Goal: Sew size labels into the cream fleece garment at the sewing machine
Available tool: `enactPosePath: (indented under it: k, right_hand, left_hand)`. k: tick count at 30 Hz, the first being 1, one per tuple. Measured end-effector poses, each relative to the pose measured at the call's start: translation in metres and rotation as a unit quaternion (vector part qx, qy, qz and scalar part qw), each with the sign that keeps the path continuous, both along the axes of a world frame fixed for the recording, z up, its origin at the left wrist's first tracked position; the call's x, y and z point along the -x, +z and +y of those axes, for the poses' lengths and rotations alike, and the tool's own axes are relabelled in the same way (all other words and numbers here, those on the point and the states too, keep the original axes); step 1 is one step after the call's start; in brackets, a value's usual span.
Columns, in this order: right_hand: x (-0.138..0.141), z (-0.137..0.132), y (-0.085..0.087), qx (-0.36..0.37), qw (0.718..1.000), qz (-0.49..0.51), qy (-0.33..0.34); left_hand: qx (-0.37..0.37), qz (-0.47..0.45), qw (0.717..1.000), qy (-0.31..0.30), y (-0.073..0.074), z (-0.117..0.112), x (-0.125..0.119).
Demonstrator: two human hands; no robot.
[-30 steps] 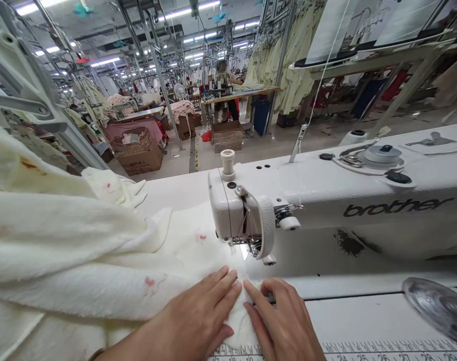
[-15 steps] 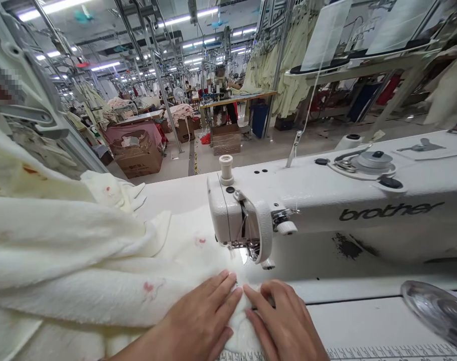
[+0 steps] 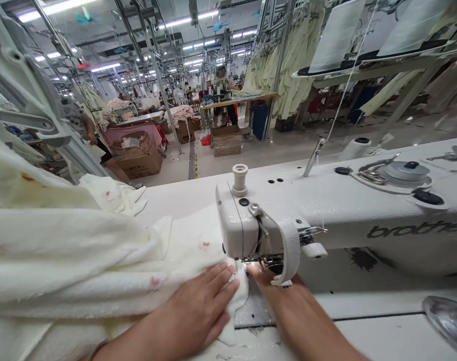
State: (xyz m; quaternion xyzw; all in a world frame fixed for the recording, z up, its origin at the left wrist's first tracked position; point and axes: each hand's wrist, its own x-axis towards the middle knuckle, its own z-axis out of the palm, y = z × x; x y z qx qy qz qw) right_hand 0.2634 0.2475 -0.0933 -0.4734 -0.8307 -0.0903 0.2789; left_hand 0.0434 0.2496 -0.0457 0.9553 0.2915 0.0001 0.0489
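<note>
Cream fleece fabric [image 3: 81, 260] with small pink prints lies heaped across the left of the sewing table. My left hand [image 3: 198, 313] rests flat on its edge, fingers spread, just left of the needle. My right hand [image 3: 284, 301] reaches forward under the head of the white Brother sewing machine [image 3: 326, 210]; its fingertips touch the fabric edge at the presser foot [image 3: 264, 263] and are partly hidden by the machine head. The metal needle plate [image 3: 254, 311] shows between my hands.
A shiny metal disc [image 3: 448, 321] sits at the lower right. White thread [image 3: 344, 90] runs up from the machine arm. Beyond are cardboard boxes [image 3: 140, 160], work tables, hanging cream garments [image 3: 288, 65] and a person [image 3: 95, 143] at left.
My hands have pushed the fabric edge forward. My right hand slid from flat on the fabric to under the machine head. The needle plate is now uncovered and the ruler strip is out of view.
</note>
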Motion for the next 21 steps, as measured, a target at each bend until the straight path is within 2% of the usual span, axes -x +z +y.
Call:
enactPosePath:
  k: [3, 5, 11, 21]
  right_hand:
    - [0.003, -0.031, -0.011, -0.003, 1.000, -0.025, 0.019]
    - [0.006, -0.038, -0.017, 0.004, 1.000, -0.025, 0.005]
    - [0.012, -0.030, -0.017, 0.001, 1.000, -0.001, -0.007]
    - [0.012, -0.032, -0.015, 0.022, 0.999, 0.029, -0.025]
  left_hand:
    - [0.008, -0.016, 1.000, 0.003, 0.000, 0.001, 0.000]
    - [0.011, -0.023, 1.000, 0.006, 0.000, 0.001, -0.001]
    - [-0.003, -0.015, 1.000, 0.004, 0.000, 0.002, -0.001]
    - [-0.001, -0.001, 1.000, 0.004, 0.001, 0.005, -0.003]
